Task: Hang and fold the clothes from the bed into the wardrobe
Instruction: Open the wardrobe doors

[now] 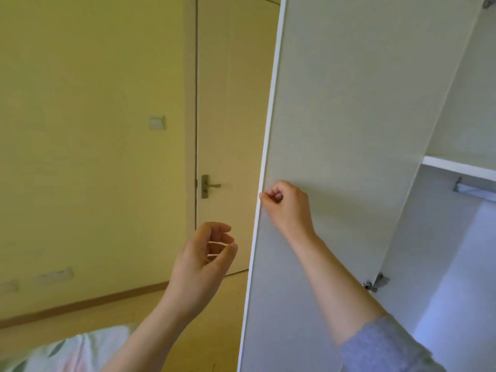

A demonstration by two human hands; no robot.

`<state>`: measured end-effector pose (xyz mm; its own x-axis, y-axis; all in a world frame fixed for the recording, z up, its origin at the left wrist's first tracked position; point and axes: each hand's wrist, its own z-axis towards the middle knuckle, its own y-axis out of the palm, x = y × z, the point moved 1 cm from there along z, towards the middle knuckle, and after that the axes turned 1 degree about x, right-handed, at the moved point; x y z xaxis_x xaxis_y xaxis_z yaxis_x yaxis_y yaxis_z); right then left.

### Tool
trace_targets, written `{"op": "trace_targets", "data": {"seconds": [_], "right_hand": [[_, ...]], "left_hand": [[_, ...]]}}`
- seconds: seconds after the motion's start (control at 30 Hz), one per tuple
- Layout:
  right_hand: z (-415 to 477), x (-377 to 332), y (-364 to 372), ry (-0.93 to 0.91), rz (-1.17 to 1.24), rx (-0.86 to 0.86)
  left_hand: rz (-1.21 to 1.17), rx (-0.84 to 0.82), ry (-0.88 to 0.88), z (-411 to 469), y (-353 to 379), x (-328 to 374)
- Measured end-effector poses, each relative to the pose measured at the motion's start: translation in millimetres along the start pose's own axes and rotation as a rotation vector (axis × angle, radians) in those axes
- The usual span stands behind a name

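The white wardrobe door (pixel 349 116) stands swung open in front of me, its inner face towards me. My right hand (pixel 287 208) is at the door's left edge at mid height, fingers curled, with thumb and forefinger pinching the edge. My left hand (pixel 204 259) hovers in the air left of the door with loosely curled fingers and holds nothing. Inside the wardrobe at the right I see a white shelf (pixel 461 167) and a metal hanging rail (pixel 475 190) beneath it. A corner of the bed (pixel 67 350) with floral bedding shows at the bottom left. No clothes are in sight.
A closed room door (pixel 228 130) with a metal handle (pixel 210 186) stands behind the wardrobe door's edge. Yellowish wall with a light switch (pixel 157 122) fills the left. Wooden floor (pixel 134 307) runs between bed and wall. A door hinge (pixel 375 283) sits at the lower right.
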<state>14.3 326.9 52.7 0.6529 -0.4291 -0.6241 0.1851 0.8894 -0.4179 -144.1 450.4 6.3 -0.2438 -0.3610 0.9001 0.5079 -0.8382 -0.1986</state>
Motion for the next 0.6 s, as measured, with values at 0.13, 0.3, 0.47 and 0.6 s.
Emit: {"op": "trace_targets", "data": {"seconds": [0.13, 0.3, 0.47, 0.6], "right_hand": [[-7, 15, 2, -0.011, 0.037, 0.013], [-16, 9, -5, 0.007, 0.086, -0.046], [-48, 2, -11, 0.012, 0.281, -0.097], [-70, -1, 2, 0.017, 0.375, -0.163]], "left_hand": [[0.026, 0.040, -0.011, 0, -6, -8], [0.042, 0.061, -0.041, -5, 3, -9], [0.054, 0.105, -0.075, -11, 10, -13], [0.047, 0.161, -0.112, -12, 6, -26]]}}
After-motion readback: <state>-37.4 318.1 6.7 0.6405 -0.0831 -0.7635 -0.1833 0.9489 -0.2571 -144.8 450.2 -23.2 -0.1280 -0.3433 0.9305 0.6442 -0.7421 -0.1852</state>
